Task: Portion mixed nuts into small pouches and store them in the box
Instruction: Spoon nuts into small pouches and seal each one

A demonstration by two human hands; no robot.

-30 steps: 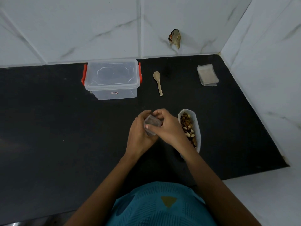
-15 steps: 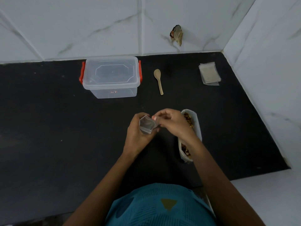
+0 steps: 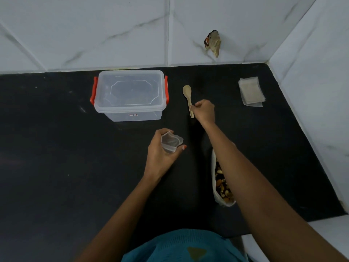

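black worktop [image 3: 56,167]: left hand [image 3: 160,154] grips open pouch [image 3: 171,141]; right hand [image 3: 204,111] pinches spoon [image 3: 187,91]; keep pouch mouth wide, scoop nuts [image 3: 221,184] sparingly.

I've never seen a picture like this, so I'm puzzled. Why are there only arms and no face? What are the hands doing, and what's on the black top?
No machine here, just a person working with two bare hands. The camera sits on the person's head and looks down, so you see only arms and some teal shirt. The left hand holds a small clear pouch. The right hand pinches the handle of a wooden spoon. On the black counter stand a clear box with its lid on and red clips, a stack of flat pouches at the far right, and an open bag of mixed nuts, partly hidden under the right arm.
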